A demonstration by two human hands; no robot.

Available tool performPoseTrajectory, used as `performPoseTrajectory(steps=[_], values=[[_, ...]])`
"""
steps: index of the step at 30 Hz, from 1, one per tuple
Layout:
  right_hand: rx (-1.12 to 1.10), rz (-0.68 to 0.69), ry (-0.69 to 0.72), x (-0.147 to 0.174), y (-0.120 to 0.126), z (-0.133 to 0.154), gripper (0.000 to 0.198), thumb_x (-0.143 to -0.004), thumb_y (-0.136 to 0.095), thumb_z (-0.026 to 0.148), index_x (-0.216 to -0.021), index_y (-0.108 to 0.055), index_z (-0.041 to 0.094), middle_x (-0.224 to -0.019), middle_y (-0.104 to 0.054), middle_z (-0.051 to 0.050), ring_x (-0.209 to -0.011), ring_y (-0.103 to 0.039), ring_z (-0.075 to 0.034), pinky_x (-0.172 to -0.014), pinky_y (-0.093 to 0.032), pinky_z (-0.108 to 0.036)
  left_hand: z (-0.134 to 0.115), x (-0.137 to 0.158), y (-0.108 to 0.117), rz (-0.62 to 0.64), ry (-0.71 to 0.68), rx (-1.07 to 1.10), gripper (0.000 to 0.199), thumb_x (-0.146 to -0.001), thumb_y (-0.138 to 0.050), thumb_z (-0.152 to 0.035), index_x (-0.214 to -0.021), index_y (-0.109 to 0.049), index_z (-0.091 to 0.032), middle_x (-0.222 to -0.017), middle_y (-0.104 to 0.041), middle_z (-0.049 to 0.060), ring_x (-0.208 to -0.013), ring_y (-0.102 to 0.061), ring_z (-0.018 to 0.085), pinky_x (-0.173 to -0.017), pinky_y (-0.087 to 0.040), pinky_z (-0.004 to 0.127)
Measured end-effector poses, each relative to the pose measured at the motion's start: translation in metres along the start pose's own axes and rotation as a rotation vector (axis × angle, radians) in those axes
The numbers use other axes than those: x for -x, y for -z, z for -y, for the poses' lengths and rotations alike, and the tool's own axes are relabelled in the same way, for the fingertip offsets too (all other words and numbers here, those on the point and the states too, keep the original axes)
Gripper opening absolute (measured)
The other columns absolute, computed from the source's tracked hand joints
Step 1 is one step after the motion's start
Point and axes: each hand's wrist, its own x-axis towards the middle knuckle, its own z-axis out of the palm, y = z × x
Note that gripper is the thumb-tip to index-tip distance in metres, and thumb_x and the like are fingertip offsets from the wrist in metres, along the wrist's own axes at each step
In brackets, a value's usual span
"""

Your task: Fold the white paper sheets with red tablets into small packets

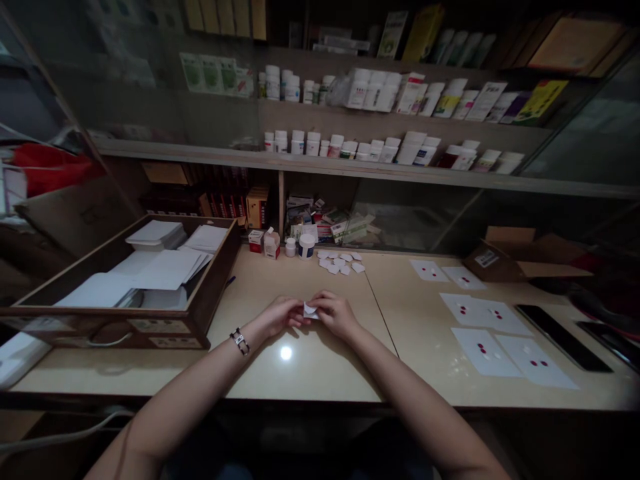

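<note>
Over the middle of the table, a small folded white paper packet [309,311] is held between my two hands. My left hand [281,316] has its fingers closed at the packet's left side. On the other side, my right hand [335,313] pinches its upper right part. What lies inside the fold is hidden. Beyond my hands lies a group of small folded paper packets [343,262]. To the right, several white paper sheets [470,360] lie flat, with red and white pills [483,349] on them.
A wooden drawer [200,320] of white paper stands on the left, a pen [231,281] beside it. Small bottles [307,248] and boxes [272,245] line the back. At right are a black phone [563,339] and an open carton [495,260]. Medicine shelves [310,157] rise behind.
</note>
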Motion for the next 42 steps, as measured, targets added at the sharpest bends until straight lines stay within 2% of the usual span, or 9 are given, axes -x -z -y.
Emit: performPoseTrajectory(steps=[7, 10, 15, 23, 26, 29, 32, 34, 42], values=[[-0.040, 0.009, -0.080, -0.001, -0.002, -0.002, 0.035, -0.069, -0.049, 0.004, -0.090, -0.074, 0.018, -0.087, -0.068, -0.007, -0.081, -0.063, -0.018, -0.075, -0.049, -0.029, 0.001, 0.001, 0.001, -0.022, 0.013, -0.019, 0.015, -0.072, -0.072, -0.019, -0.079, -0.063, -0.010, -0.072, -0.070, 0.009, -0.060, -0.067, 0.014, -0.044, -0.046, 0.014], [-0.139, 0.014, -0.239, -0.002, -0.003, -0.003, 0.040, -0.066, -0.053, 0.008, -0.101, -0.070, 0.018, -0.095, -0.069, -0.007, -0.085, -0.063, -0.019, -0.076, -0.050, -0.030, 0.002, 0.000, 0.000, -0.074, -0.011, -0.006, 0.016, -0.072, -0.073, -0.018, -0.076, -0.060, -0.010, -0.067, -0.068, 0.007, -0.056, -0.066, 0.013, -0.044, -0.048, 0.014], [-0.448, 0.075, -0.566, -0.004, -0.005, -0.009, 0.048, -0.069, -0.058, 0.022, -0.115, -0.058, 0.014, -0.082, -0.067, -0.005, -0.058, -0.059, -0.014, -0.048, -0.046, -0.023, -0.001, 0.002, -0.005, -0.169, -0.042, 0.012, 0.012, -0.076, -0.068, -0.017, -0.076, -0.059, -0.010, -0.064, -0.068, 0.007, -0.053, -0.065, 0.011, -0.042, -0.046, 0.013], [-0.225, -0.155, -0.332, -0.004, -0.003, 0.004, 0.033, -0.069, -0.062, 0.024, -0.101, -0.057, 0.018, -0.102, -0.064, -0.008, -0.094, -0.060, -0.021, -0.075, -0.048, -0.031, 0.001, 0.004, -0.010, -0.188, -0.080, -0.074, 0.015, -0.080, -0.063, -0.024, -0.077, -0.060, -0.010, -0.059, -0.066, 0.005, -0.039, -0.056, 0.008, -0.039, -0.044, 0.015], [-0.243, -0.067, -0.337, -0.004, -0.002, 0.004, 0.033, -0.071, -0.062, 0.027, -0.102, -0.058, 0.017, -0.101, -0.065, -0.008, -0.088, -0.061, -0.021, -0.075, -0.048, -0.032, 0.002, 0.005, -0.011, -0.172, -0.092, -0.080, 0.018, -0.078, -0.065, -0.028, -0.076, -0.062, -0.010, -0.060, -0.066, 0.006, -0.041, -0.056, 0.007, -0.041, -0.044, 0.015], [-0.119, -0.167, -0.310, -0.003, 0.001, 0.004, 0.032, -0.072, -0.061, 0.028, -0.102, -0.060, 0.017, -0.099, -0.066, -0.008, -0.088, -0.060, -0.021, -0.072, -0.047, -0.030, 0.002, 0.004, -0.010, -0.189, -0.121, -0.071, 0.019, -0.075, -0.068, -0.028, -0.074, -0.063, -0.010, -0.058, -0.064, 0.004, -0.043, -0.056, 0.007, -0.041, -0.043, 0.015], [0.108, -0.268, -0.260, 0.000, 0.005, 0.010, 0.015, -0.077, -0.058, 0.030, -0.082, -0.064, 0.018, -0.083, -0.066, -0.007, -0.079, -0.058, -0.019, -0.068, -0.044, -0.028, 0.002, 0.004, -0.009, -0.249, -0.202, -0.062, 0.023, -0.071, -0.070, -0.031, -0.066, -0.060, -0.010, -0.050, -0.055, -0.002, -0.033, -0.044, 0.004, -0.033, -0.035, 0.014], [0.164, -0.194, -0.278, 0.001, 0.004, 0.014, 0.020, -0.080, -0.056, 0.033, -0.071, -0.064, 0.018, -0.069, -0.064, -0.004, -0.066, -0.057, -0.016, -0.062, -0.041, -0.026, 0.003, 0.004, -0.009, -0.268, -0.242, -0.043, 0.026, -0.069, -0.071, -0.032, -0.061, -0.058, -0.011, -0.046, -0.050, -0.005, -0.031, -0.039, 0.003, -0.030, -0.031, 0.014], [-0.310, -0.029, -0.594, -0.004, -0.011, 0.003, 0.024, -0.071, -0.062, 0.038, -0.067, -0.063, 0.015, -0.057, -0.062, -0.002, -0.050, -0.054, -0.013, -0.048, -0.038, -0.022, 0.001, 0.007, -0.015, -0.281, -0.117, 0.021, 0.013, -0.070, -0.072, -0.018, -0.072, -0.062, -0.010, -0.062, -0.068, 0.006, -0.044, -0.058, 0.007, -0.040, -0.042, 0.013]])
